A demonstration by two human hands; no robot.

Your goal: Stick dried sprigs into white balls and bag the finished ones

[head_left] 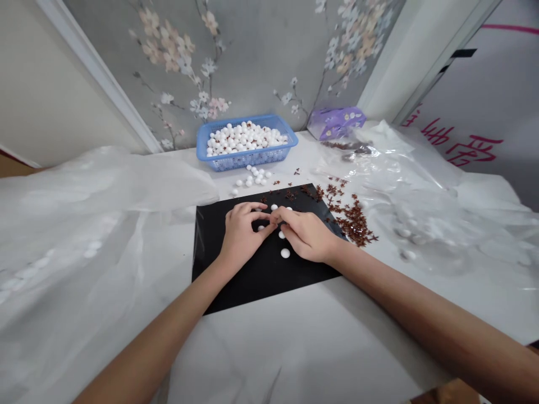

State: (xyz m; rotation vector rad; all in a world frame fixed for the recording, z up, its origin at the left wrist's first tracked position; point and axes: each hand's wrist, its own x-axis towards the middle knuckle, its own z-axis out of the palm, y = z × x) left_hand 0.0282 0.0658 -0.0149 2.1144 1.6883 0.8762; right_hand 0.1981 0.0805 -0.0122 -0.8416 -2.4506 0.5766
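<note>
Both forearms reach in from the bottom of the view, and the left hand [242, 233] and right hand [305, 234] meet above a black sheet [236, 286] lying on a white marble-patterned table [269, 348]. The hands are curled and half closed, with their fingertips [269, 220] pressed close together at the centre. Whether they pinch anything is hidden by the fingers, so the grip on any piece cannot be told. Small white rounded beads [285, 253] lie on the black sheet around the hands: one just below the right hand, one beside its fingers, one just under the left fingertips and one just above the hands.

Beyond the sheet's far right edge, a scatter of small reddish-brown star-shaped bits [351, 221] spreads across the table. A loose group of white balls [252, 178] sits between the sheet and a blue plastic basket [273, 119], which is heaped with more white balls [242, 137]. Crumpled clear plastic [404, 185] covers the right of the table, and translucent white plastic [105, 191] lies on the left. At the far edge stands a purple floral packet [337, 123], before blossom-patterned wallpaper [252, 56].
</note>
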